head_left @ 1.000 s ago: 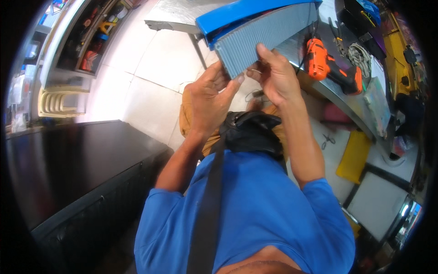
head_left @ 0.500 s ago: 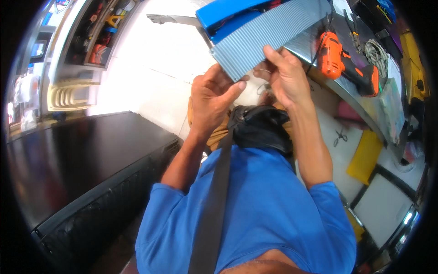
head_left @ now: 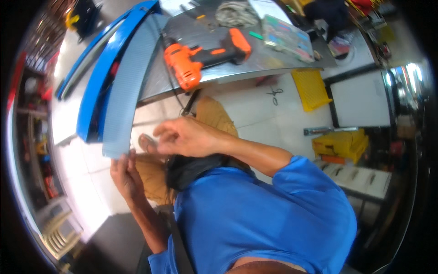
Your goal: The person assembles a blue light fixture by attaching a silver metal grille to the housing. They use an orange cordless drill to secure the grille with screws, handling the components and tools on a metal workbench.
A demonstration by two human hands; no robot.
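My left hand [head_left: 125, 177] pinches the near end of a long grey ribbed strip [head_left: 127, 86], its fingertips at the lower edge. The strip runs up along a blue curved housing [head_left: 98, 91], whose inside is dark with some red parts. To the right of the strip's end, my right hand [head_left: 187, 137] hovers apart from it above my lap. Its fingers are loosely curled and somewhat blurred, with nothing visible in them. An orange and black cordless drill [head_left: 185, 64] lies on the metal table [head_left: 150, 84], just right of the strip.
A clear organizer case [head_left: 287, 39] and a bundled grey cloth [head_left: 236, 14] lie on the table. Scissors [head_left: 274, 96] and a yellow tray [head_left: 310, 90] are on the floor side. A dark bench [head_left: 118, 242] stands lower left, beside a cream plastic chair [head_left: 59, 239].
My view has swung right, so the table and drill appear further left. My right hand has come off the strip. My left hand still grips the strip's end.
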